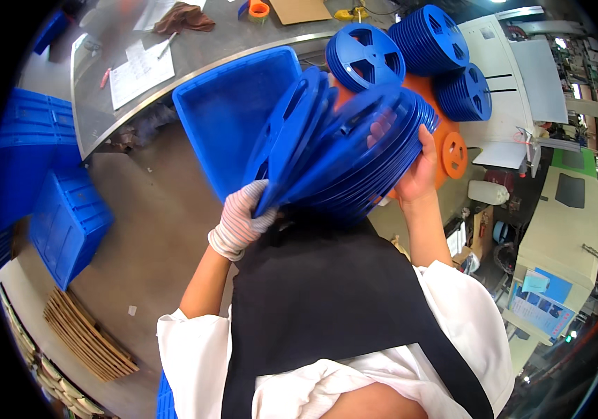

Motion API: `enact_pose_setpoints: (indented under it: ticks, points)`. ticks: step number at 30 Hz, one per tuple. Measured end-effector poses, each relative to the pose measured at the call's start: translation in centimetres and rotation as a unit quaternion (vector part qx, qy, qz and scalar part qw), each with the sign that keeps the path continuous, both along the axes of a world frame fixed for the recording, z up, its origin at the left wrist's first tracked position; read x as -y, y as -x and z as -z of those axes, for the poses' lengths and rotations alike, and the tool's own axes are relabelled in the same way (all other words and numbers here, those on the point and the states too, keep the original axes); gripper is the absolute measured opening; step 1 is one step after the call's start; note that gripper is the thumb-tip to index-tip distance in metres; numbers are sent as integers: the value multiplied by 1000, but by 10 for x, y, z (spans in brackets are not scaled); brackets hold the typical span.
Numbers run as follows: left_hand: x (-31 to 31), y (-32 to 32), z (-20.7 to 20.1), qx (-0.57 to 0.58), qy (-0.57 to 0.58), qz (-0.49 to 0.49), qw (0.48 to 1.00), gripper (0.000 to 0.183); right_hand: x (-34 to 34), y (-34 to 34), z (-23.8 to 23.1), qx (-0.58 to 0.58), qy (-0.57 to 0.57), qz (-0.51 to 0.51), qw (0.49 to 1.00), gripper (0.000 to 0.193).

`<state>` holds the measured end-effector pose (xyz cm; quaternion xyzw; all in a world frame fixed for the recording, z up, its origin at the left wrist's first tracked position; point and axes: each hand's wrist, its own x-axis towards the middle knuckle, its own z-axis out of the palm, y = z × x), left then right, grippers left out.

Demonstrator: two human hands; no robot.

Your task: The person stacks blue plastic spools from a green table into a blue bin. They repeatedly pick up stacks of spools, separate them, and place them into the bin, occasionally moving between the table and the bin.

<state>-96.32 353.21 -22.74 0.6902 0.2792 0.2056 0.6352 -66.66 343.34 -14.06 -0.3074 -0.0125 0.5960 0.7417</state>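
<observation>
A thick stack of blue plastic reels (365, 164) leans in front of my black apron, its discs fanned apart toward the left. My left hand (243, 216), in a striped knit glove, grips the lower edge of the leftmost blue reels. Bare, my right hand (419, 167) is wrapped round the right side of the stack, with its thumb on the outer rim. Beyond the reels, to the left, stands a blue plastic bin (236, 91), its near right part hidden by the fanned discs.
More blue reel stacks (365, 56) stand on an orange surface (421, 87), beside an orange disc (454, 155). A metal table (201, 42) holds papers and a brown cloth (184, 19). Blue crates (69, 223) sit at left, flattened cardboard (86, 335) below; a beige machine (557, 223) is at right.
</observation>
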Motion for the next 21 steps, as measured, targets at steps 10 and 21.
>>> enact_pose_setpoints:
  ticks: [10, 21]
  points:
    - [-42, 96, 51, 296, 412, -306, 806, 32, 31, -19, 12, 65, 187, 88, 976, 40]
    - [10, 157, 90, 431, 400, -466, 661, 28, 37, -12, 17, 10, 83, 51, 995, 34]
